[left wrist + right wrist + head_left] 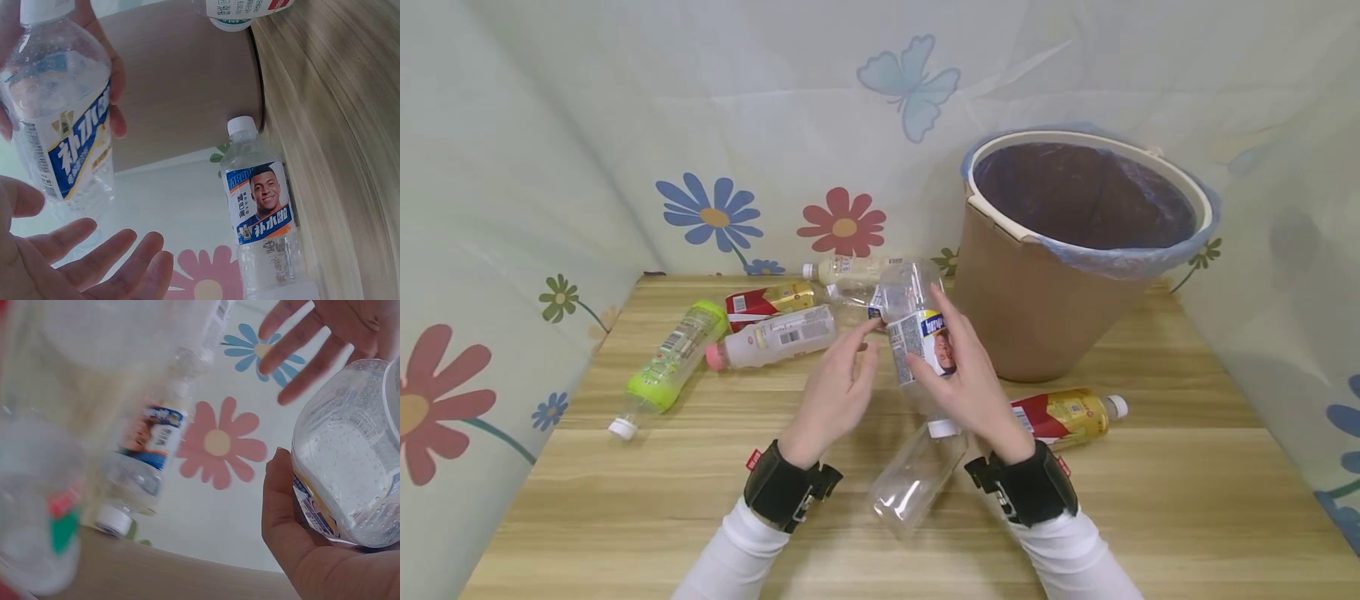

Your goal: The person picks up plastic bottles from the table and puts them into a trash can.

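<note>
My right hand point(928, 329) grips a clear plastic bottle point(904, 293) with a blue and white label, raised above the wooden table point(625, 500). The right wrist view shows its dimpled base point(350, 469) resting against my palm. My left hand point(865, 346) hovers just left of the bottle with straight, spread fingers point(94, 262) and holds nothing. In the left wrist view the held bottle point(59, 125) fills the upper left. A second clear bottle point(917, 475) with a white cap lies on the table below my hands.
A brown bin point(1030, 317) lined with a blue bag stands at the back right. A red and gold bottle point(1063, 417) lies by its foot. At the back left lie a green bottle point(670, 362), a pink-capped white bottle point(775, 337) and several more. Flowered cloth walls surround the table.
</note>
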Action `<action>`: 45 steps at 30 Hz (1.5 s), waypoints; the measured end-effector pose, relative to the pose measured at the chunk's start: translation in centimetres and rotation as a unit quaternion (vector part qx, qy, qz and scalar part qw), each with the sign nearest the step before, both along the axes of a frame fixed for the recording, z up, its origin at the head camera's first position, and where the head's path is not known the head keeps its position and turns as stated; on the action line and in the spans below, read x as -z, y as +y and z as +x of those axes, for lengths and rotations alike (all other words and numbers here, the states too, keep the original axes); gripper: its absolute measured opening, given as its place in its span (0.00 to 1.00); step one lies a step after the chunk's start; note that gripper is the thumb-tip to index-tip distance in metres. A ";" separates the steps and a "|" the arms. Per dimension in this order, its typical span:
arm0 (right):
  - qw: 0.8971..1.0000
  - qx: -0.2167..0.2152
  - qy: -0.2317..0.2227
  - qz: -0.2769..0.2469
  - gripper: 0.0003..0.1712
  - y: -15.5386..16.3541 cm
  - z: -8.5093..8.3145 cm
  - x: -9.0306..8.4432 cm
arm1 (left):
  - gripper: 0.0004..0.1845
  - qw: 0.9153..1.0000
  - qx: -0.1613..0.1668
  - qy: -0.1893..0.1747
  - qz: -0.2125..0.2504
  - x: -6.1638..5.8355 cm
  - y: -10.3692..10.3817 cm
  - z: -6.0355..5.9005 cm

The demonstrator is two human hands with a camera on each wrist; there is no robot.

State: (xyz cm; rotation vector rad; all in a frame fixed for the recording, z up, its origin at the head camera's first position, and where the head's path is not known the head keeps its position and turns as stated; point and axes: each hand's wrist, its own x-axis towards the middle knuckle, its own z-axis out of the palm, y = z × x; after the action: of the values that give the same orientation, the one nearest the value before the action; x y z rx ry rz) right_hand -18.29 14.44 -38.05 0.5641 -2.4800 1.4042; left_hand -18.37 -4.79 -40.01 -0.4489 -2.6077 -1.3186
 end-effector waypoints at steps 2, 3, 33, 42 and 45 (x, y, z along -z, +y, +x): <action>1.000 0.004 0.010 0.007 0.50 0.2 -0.2 -0.8 | 0.25 1.000 -0.004 0.010 -0.010 -0.1 0.0 0.0; 1.000 0.006 0.012 0.009 0.50 0.3 -0.2 -1.3 | 0.25 1.000 -0.005 0.016 -0.016 -0.2 0.0 0.0; 0.987 0.160 0.012 0.026 0.49 8.5 -5.5 -19.6 | 0.30 0.987 0.071 0.113 -0.091 -1.7 2.9 0.9; 0.959 0.234 0.000 0.158 0.53 11.1 -7.9 -19.4 | 0.29 0.985 0.076 0.120 -0.100 -1.3 3.0 1.0; 0.953 0.230 -0.030 0.197 0.54 11.8 -8.5 -18.8 | 0.29 0.984 0.079 0.119 -0.104 -1.1 3.0 1.0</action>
State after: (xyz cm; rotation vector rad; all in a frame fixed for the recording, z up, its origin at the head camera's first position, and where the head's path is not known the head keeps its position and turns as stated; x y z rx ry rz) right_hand -26.75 26.26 -19.29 -0.0062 -2.7148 0.7671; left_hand -17.40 -1.84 -38.93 -0.8083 -2.5567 -0.9657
